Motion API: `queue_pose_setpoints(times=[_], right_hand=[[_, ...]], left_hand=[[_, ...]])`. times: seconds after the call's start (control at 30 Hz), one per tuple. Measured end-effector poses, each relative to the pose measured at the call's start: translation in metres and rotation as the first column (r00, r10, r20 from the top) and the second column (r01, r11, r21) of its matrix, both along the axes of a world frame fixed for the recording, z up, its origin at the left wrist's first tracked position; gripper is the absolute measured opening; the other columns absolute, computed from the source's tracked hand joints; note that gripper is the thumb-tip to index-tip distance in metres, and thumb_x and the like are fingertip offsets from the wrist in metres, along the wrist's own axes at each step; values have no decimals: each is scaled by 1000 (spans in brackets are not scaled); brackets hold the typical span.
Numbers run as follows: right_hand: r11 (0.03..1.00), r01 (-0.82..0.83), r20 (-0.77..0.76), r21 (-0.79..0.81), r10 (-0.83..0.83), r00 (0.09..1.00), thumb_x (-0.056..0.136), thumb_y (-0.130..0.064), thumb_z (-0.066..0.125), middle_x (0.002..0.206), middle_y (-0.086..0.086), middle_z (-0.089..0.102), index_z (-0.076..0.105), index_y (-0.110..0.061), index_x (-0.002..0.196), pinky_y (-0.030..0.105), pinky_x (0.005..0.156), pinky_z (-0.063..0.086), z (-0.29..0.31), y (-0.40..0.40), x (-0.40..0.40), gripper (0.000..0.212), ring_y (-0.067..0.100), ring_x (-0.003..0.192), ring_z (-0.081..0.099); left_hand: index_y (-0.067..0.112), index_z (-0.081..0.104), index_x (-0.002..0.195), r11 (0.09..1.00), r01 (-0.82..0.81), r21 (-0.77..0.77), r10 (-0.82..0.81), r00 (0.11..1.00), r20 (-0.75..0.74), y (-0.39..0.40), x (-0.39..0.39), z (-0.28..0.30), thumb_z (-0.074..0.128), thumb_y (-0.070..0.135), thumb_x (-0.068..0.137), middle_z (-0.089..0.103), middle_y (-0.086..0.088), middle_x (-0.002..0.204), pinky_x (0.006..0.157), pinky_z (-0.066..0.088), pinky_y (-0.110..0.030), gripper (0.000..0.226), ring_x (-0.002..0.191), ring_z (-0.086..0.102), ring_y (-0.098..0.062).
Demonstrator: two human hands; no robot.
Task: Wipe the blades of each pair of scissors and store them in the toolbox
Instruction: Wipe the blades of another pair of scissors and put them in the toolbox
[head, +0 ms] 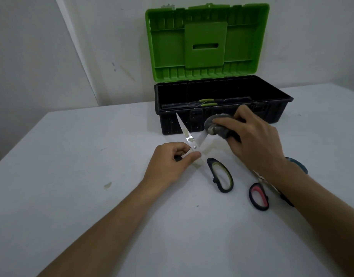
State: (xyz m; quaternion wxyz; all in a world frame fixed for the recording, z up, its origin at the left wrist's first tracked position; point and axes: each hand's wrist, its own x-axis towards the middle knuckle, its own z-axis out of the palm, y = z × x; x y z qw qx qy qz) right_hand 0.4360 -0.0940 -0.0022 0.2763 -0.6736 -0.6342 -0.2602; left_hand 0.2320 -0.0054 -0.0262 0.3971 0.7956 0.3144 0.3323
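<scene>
Head view: before the toolbox (pixel 276 108), left hand (pixel 168 162) fingers pinch open scissors (pixel 189 137); right hand (pixel 252 136) fingers clutch a cloth (pixel 214 126) on one blade.

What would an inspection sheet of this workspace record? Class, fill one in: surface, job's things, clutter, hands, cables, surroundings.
Surface: white table, a few small marks and stains.
Job's things: open green-handled scissors being wiped with a grey cloth; pink-handled scissors lying partly under the right forearm; a blue handle behind the right wrist; toolbox open, green lid up, green-handled scissors inside.
Clutter: nothing seen.
Hands: left hand pinches the scissors near the pivot; right hand presses the cloth on one blade.
Cables: nothing seen.
Surroundings: plain white walls.
</scene>
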Motion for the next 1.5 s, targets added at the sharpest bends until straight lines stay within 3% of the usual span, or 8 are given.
queue_pose_setpoints(times=[0.2,0.3,0.43,0.7,0.83,0.97,1.23,1.5], right_hand=[[978,-176,102,-112,187,977,94,-31,53,98,6,49,66,-27,126,27,47,42,-6,-4,-13,35,9,78,36],[993,-64,46,-99,69,997,91,-23,62,98,8,47,66,-27,126,27,48,38,-2,4,-5,35,11,75,36],[995,84,-50,-47,-86,995,91,-17,62,101,8,47,62,-23,129,18,50,22,8,-9,4,39,14,69,36],[976,-112,-63,-186,102,993,87,-27,68,97,0,53,65,-22,121,15,47,24,-4,-3,-31,34,15,62,48],[995,13,-117,-99,-24,993,87,-25,70,95,0,51,66,-22,122,15,47,24,4,-3,-17,36,13,63,41],[972,-153,-98,-177,138,986,86,-30,72,94,-2,54,68,-24,123,12,50,26,1,-11,-33,38,14,63,48],[998,67,-279,9,-62,958,89,-31,70,86,-4,45,70,-26,121,23,52,34,10,-3,-2,32,17,68,49],[993,-91,-231,-73,71,970,89,-34,70,86,-9,43,69,-26,123,15,53,28,-2,-2,-20,35,11,66,47]], left_hand=[[11,72,76,999,23,48,-21,999,-49,1,-1,-3,70,43,86,64,-8,64,53,40,-24,34,50,49,-14],[14,74,78,999,21,49,-18,999,-47,2,-3,-3,72,41,86,69,-4,67,54,41,-22,28,61,59,-25],[22,74,74,999,42,20,-40,995,-95,-1,-1,-2,72,43,85,70,0,67,57,43,-26,23,64,62,-23],[8,65,67,996,40,83,-36,998,-42,-3,-3,-2,70,45,85,51,-5,54,50,30,-22,41,48,37,-13],[24,69,67,998,48,38,-45,997,-58,-3,-3,-1,72,38,86,60,8,56,52,34,-16,24,52,48,-7],[37,60,60,995,89,41,-87,995,-49,-3,-2,1,70,33,89,56,16,51,53,35,-16,30,49,48,-4],[33,69,69,996,88,-15,-88,996,-21,-3,-4,-1,74,33,86,60,17,55,59,41,-22,18,55,51,-7],[21,75,77,997,77,-27,-77,997,21,-6,-3,-1,74,32,86,69,8,65,59,44,-23,13,57,56,-14]])
